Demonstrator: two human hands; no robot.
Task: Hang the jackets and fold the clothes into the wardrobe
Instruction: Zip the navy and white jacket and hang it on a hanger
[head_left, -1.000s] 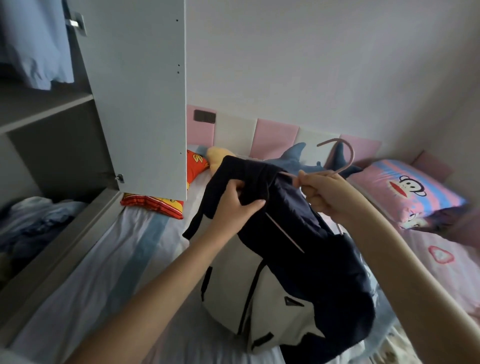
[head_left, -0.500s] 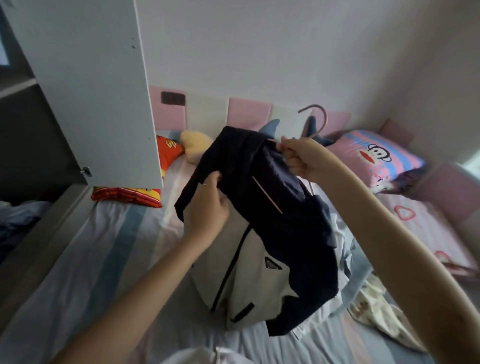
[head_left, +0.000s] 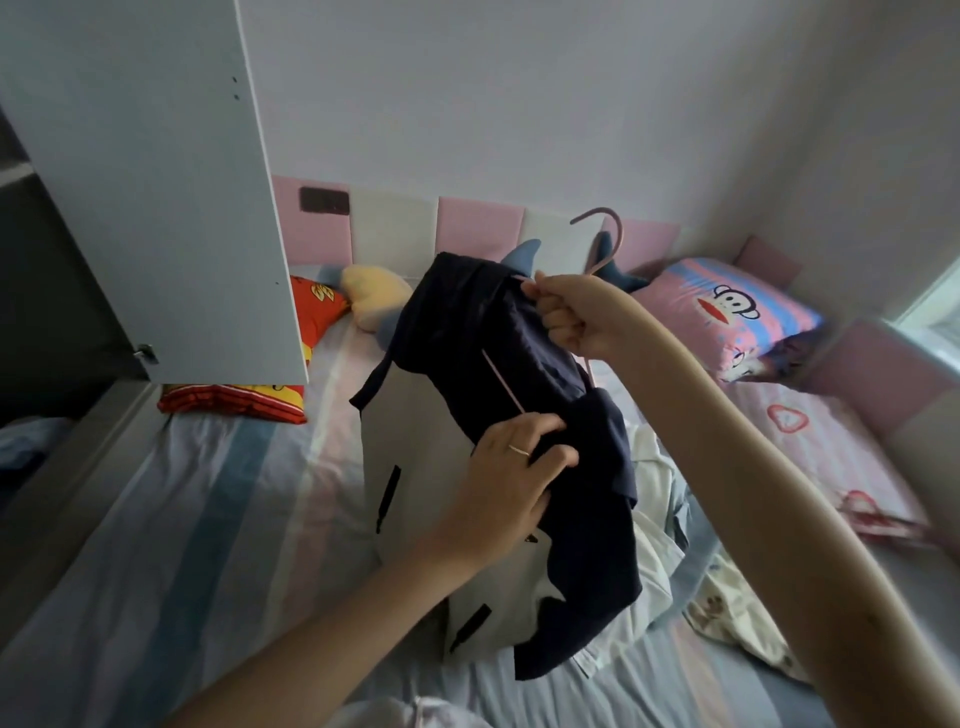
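**Asker:** What was the right hand doing?

**Watcher:** The right hand (head_left: 569, 317) was closed in a fist round the neck of the pink hanger (head_left: 618, 236), whose hook rose at the hand's one o'clock. The collar of the navy-and-white jacket (head_left: 457, 322) was bunched against its knuckles at nine o'clock.

**Asker:** And the left hand?

**Watcher:** The left hand (head_left: 511, 483), a thin ring on one finger, pinched a fold of the jacket's navy cloth with curled fingers, right where one arm of the hanger ended. It sat at seven o'clock from the right hand, and the hanger's arm ran as a thin pink line between the two.

**Asker:** Where was the jacket itself?

**Watcher:** It was held up over the bed (head_left: 208, 519), navy part on top and white body hanging toward six o'clock. Whether its hem touched the striped sheet could not be told.

**Asker:** What lay around it?

**Watcher:** A pale shirt (head_left: 654, 545) lay crumpled on the bed at the left hand's four o'clock, with a patterned cloth (head_left: 727, 623) farther out that way. A monkey pillow (head_left: 737, 312) lay at the right hand's three o'clock. A blue plush (head_left: 522, 257) showed behind the jacket, with a yellow plush (head_left: 374, 291) and a red cushion (head_left: 234, 402) out at nine o'clock. The white wardrobe door (head_left: 156, 182) stood open at ten o'clock of the view, beside the wardrobe (head_left: 47, 312) and its dark inside.
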